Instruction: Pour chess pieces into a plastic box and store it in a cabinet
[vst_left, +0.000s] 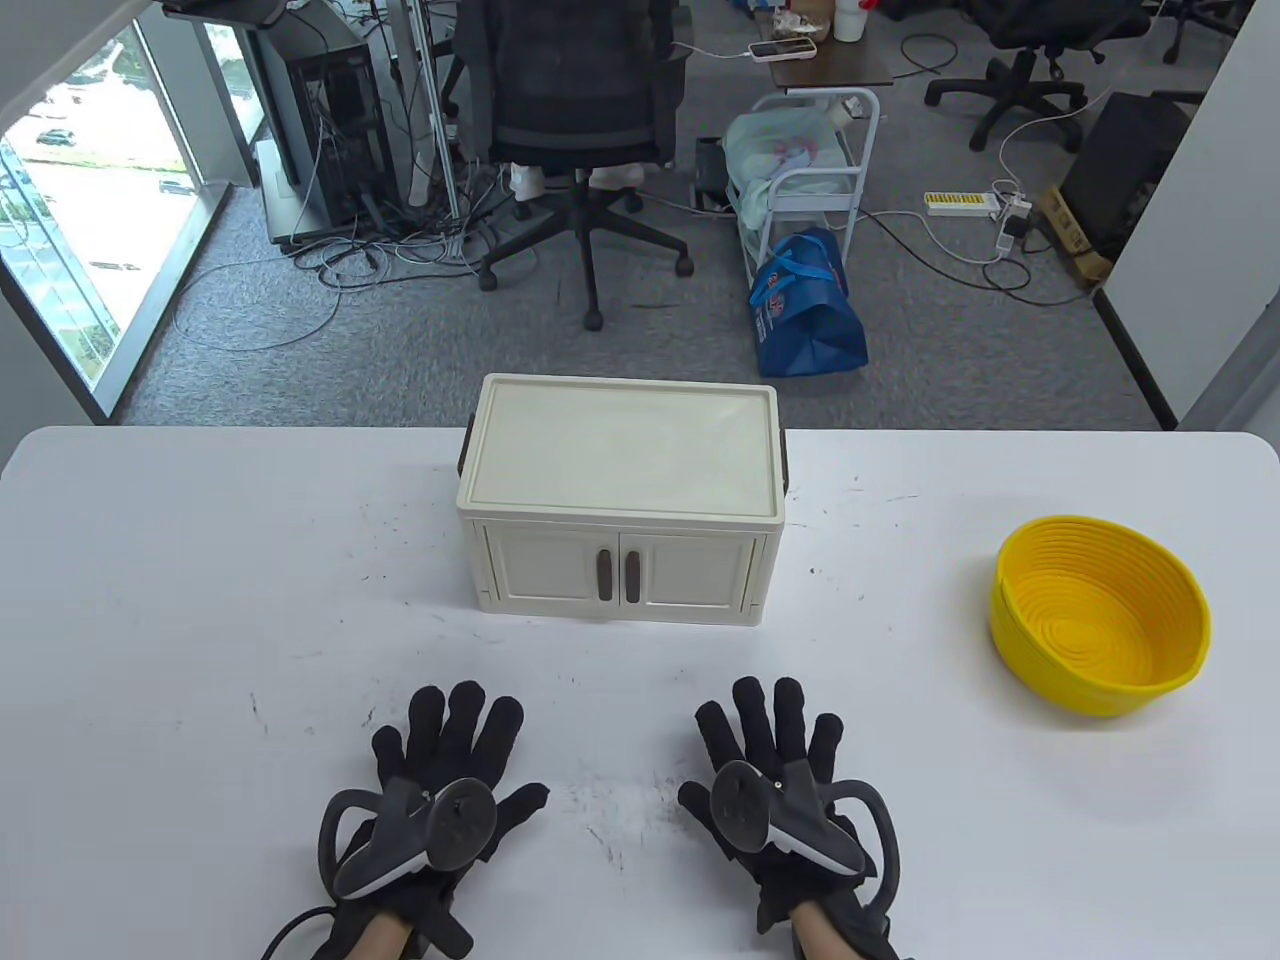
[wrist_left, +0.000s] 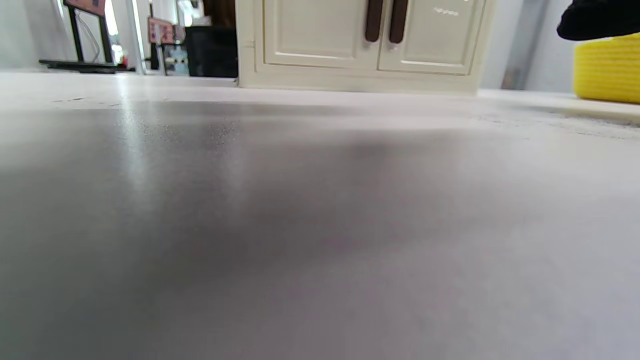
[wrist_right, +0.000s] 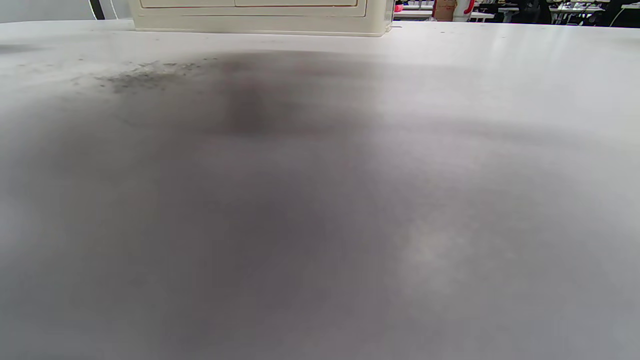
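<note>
Table view showed left hand (vst_left: 440, 770) and right hand (vst_left: 775, 765) flat on the desk (vst_left: 200, 600), grips open and empty, before the closed cabinet (vst_left: 620, 500), likely resting.

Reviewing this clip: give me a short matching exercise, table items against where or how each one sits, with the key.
Things:
1. cabinet
2. yellow basket
3. left hand
4. right hand

Places or states:
A. flat on the table, near edge, right of centre
B. far middle, both doors closed
C. flat on the table, near edge, left of centre
D. right side, nothing visible inside

Pairs: 1-B, 2-D, 3-C, 4-A
</note>
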